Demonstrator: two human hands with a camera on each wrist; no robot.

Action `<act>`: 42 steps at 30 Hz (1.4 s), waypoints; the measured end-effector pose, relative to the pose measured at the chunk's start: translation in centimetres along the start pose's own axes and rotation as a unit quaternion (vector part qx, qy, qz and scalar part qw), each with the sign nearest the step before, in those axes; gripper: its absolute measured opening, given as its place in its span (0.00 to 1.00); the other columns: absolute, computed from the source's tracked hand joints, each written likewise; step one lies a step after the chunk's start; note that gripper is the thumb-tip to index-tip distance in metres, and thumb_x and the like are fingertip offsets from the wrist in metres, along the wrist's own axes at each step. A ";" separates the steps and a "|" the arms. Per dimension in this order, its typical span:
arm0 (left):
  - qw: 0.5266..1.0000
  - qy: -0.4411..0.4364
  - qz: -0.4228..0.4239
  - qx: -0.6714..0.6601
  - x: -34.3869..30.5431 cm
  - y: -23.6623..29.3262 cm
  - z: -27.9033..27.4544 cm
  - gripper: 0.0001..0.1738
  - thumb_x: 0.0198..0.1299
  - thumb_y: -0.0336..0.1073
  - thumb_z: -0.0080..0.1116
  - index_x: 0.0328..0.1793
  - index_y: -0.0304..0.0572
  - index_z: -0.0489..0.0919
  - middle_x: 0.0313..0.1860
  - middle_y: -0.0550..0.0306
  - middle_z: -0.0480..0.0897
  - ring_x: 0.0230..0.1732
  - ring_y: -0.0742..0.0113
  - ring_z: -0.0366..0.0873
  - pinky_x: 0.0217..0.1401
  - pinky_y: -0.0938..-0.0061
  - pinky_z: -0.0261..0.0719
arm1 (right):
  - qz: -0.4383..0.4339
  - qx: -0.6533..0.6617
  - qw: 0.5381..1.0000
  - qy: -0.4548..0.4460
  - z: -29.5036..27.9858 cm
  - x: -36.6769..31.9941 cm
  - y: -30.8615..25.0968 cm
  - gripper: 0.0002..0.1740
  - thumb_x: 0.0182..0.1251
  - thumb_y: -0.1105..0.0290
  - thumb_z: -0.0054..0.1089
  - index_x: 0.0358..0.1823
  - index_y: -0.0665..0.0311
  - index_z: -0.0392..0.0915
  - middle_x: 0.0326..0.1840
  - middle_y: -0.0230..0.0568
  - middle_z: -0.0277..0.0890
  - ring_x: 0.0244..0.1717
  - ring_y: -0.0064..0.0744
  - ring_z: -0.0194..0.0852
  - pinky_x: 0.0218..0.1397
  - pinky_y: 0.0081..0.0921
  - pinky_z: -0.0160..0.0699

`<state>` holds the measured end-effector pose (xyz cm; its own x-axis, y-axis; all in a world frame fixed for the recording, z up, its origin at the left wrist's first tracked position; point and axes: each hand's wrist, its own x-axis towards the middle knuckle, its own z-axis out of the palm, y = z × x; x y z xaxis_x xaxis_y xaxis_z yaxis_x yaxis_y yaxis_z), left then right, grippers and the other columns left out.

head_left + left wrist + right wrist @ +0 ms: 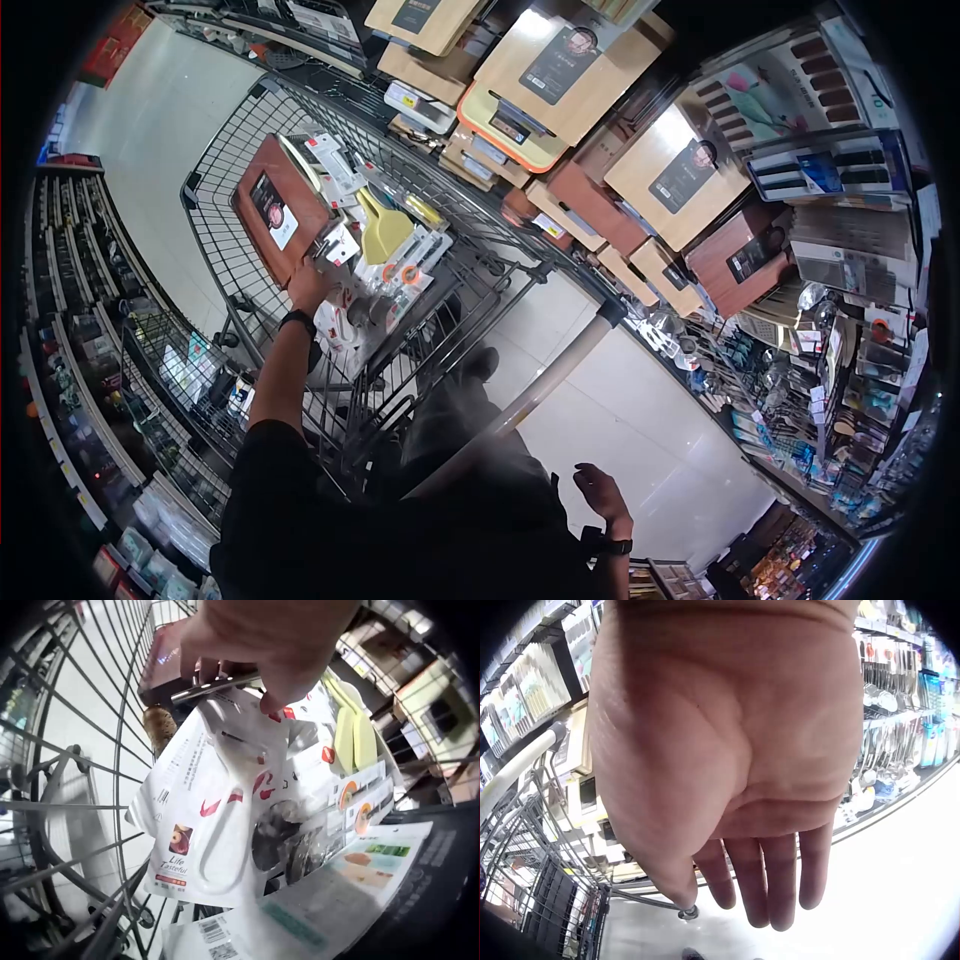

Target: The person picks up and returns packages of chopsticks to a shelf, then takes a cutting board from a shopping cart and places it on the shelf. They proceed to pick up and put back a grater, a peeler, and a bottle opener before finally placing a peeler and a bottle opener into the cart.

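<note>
My left hand point(308, 287) reaches into a wire shopping cart point(215, 150) among packaged goods. In the left wrist view its fingers curl at a slim silver metal bar point(214, 688), with the thumb on the near side; I cannot tell what kind of item the bar belongs to. Just below lies a white packet point(176, 855) showing a looped white utensil. A brown wooden cutting board point(265, 215) leans beyond the hand, and a yellow-green scoop-shaped item point(383, 228) lies to its right. My right hand point(727, 765) hangs beside the cart, palm showing, fingers loosely extended and holding nothing.
Shelves along the right hold wooden cutting boards point(570, 75) and hanging utensils point(830, 370). The cart's handle bar point(560, 370) crosses in front of my body. More racks point(80, 330) line the left side, and pale tiled floor point(640, 420) shows between.
</note>
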<state>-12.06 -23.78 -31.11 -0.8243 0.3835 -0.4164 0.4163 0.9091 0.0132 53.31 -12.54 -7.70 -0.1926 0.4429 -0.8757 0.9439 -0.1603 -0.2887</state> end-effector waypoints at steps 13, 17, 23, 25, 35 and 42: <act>0.945 0.314 -0.007 -0.090 4.2 -2.8 -26.0 0.32 0.66 0.65 0.45 0.48 0.42 0.80 0.43 0.42 0.84 0.47 0.40 0.81 0.49 0.53 0.75 | -0.106 -0.008 0.993 0.048 -0.2 1.5 0.8 0.19 0.72 0.62 0.56 0.59 0.64 0.75 0.49 0.52 0.83 0.51 0.46 0.83 0.54 0.36 0.80; 0.878 0.453 -0.046 -0.148 -4.7 -1.7 -39.2 0.41 0.69 0.69 0.36 0.31 0.36 0.82 0.26 0.46 0.82 0.35 0.46 0.81 0.42 0.58 0.73 | -0.179 -0.004 0.977 0.117 -1.3 1.6 0.1 0.17 0.71 0.64 0.56 0.54 0.67 0.78 0.46 0.54 0.82 0.49 0.48 0.82 0.53 0.36 0.80; 0.684 0.468 0.381 -0.410 -21.0 0.7 -48.8 0.43 0.78 0.57 0.25 0.19 0.33 0.75 0.16 0.63 0.67 0.19 0.75 0.60 0.26 0.78 0.60 | -0.354 0.174 0.906 0.154 -4.9 0.4 -6.8 0.15 0.75 0.65 0.53 0.47 0.70 0.80 0.38 0.48 0.82 0.41 0.36 0.82 0.47 0.27 0.77; 0.617 0.404 0.497 -0.457 -27.2 3.4 -49.7 0.42 0.78 0.57 0.25 0.18 0.34 0.73 0.15 0.62 0.67 0.20 0.73 0.60 0.28 0.77 0.60 | -0.424 0.206 0.872 0.135 -6.2 -1.4 -10.9 0.15 0.76 0.63 0.52 0.49 0.69 0.79 0.38 0.42 0.82 0.40 0.28 0.79 0.47 0.25 0.77; 0.423 0.130 0.785 -0.434 -42.1 17.7 -49.0 0.38 0.76 0.53 0.24 0.14 0.41 0.66 0.15 0.60 0.64 0.23 0.67 0.61 0.40 0.69 0.62 | -0.522 0.424 0.738 0.048 -8.6 -6.8 -14.8 0.24 0.80 0.56 0.43 0.64 0.67 0.71 0.54 0.36 0.76 0.54 0.21 0.71 0.59 0.20 0.70; 0.352 -0.117 0.824 -0.428 -43.4 30.5 -45.3 0.36 0.75 0.51 0.23 0.11 0.46 0.61 0.15 0.58 0.62 0.25 0.63 0.61 0.48 0.64 0.64 | -0.437 0.463 0.766 -0.090 -8.3 -5.2 -6.7 0.22 0.77 0.55 0.50 0.58 0.67 0.77 0.49 0.33 0.79 0.51 0.19 0.72 0.56 0.22 0.72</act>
<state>19.00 -5.35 28.48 0.3622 0.5720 0.7360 -0.0963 -0.7624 0.6399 50.25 -6.48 2.02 -0.7540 0.6232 -0.2075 -0.1450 -0.4660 -0.8728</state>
